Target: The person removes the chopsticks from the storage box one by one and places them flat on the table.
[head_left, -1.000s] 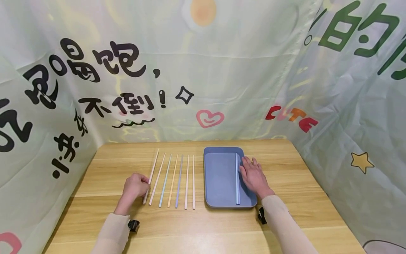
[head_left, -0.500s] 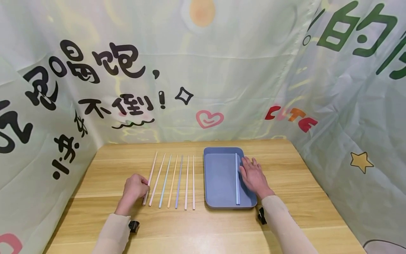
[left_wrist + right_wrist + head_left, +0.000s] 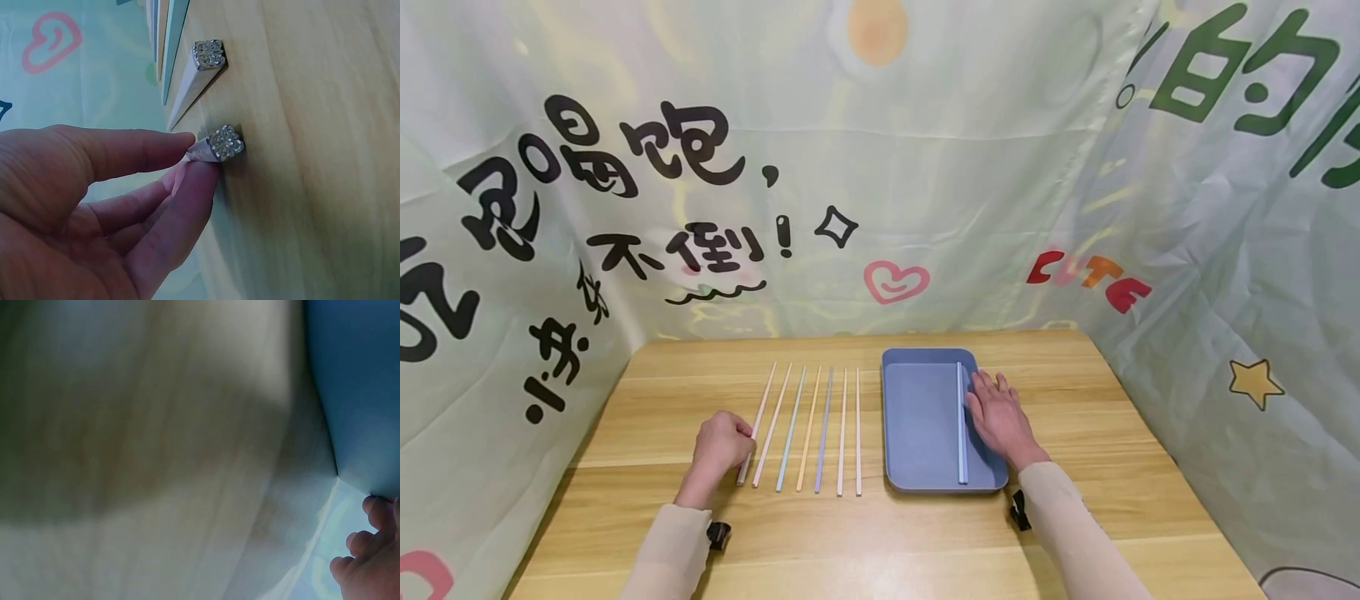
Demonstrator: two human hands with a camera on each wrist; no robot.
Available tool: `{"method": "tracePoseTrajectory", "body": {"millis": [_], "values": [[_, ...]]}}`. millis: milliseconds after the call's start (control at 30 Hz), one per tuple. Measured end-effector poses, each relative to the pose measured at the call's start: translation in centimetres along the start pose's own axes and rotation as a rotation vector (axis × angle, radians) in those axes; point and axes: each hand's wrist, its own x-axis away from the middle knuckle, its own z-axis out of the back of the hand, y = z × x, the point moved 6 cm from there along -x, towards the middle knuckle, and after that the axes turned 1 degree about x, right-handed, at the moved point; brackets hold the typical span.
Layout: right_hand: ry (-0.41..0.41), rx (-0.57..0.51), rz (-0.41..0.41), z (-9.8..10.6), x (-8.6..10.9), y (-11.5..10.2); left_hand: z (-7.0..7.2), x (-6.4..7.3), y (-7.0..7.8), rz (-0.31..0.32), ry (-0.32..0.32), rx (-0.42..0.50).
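Observation:
My left hand (image 3: 724, 443) pinches a pale pink chopstick (image 3: 764, 402) near its thick end, at the left of a row of chopsticks on the table. In the left wrist view, thumb and finger hold it just behind its patterned silvery end cap (image 3: 226, 142). Beside it lies another pale pink chopstick (image 3: 772, 423), apart from the hand. My right hand (image 3: 1002, 417) rests with straight fingers on the right rim of a blue-grey tray (image 3: 917, 433). Inside that tray, a pair of light blue chopsticks (image 3: 961, 425) lies along the right side.
To the right, the row goes on with a light blue chopstick (image 3: 792, 427), a yellow one (image 3: 808, 427), a purple one (image 3: 823, 427) and two pale ones. Printed cloth (image 3: 970, 183) hangs behind and along both sides of the wooden table (image 3: 820, 542).
The far tip of the held chopstick has come slightly nearer, swinging a little left and then back right. My left hand has barely shifted, and my right hand stays on the tray rim.

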Motion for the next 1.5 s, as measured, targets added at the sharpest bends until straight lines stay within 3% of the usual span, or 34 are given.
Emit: {"method": "tracePoseTrajectory", "body": {"millis": [300,467,567,733,967,1233,1500], "values": [[-0.005,-0.004,-0.005,0.1,0.1,0.0,0.2,0.0,0.1,-0.012,0.008,-0.012],[-0.005,-0.007,-0.002,0.2,0.1,-0.1,0.5,0.3,1.1,-0.042,0.054,-0.014],[-0.007,-0.007,-0.005,0.2,0.1,0.0,0.5,0.4,2.7,-0.096,0.104,0.015],[-0.005,-0.011,-0.004,0.2,0.0,0.0,-0.8,0.5,6.9,-0.223,0.169,0.098],[-0.013,-0.007,-0.014,0.2,0.0,-0.1,-4.3,1.1,12.0,-0.33,0.13,0.18],[-0.022,-0.007,-0.013,0.0,0.0,-0.1,-7.2,1.8,15.5,-0.429,0.088,0.219],[-0.005,-0.013,-0.011,0.1,0.1,0.0,-9.5,2.6,17.8,-0.488,0.047,0.235]]}}
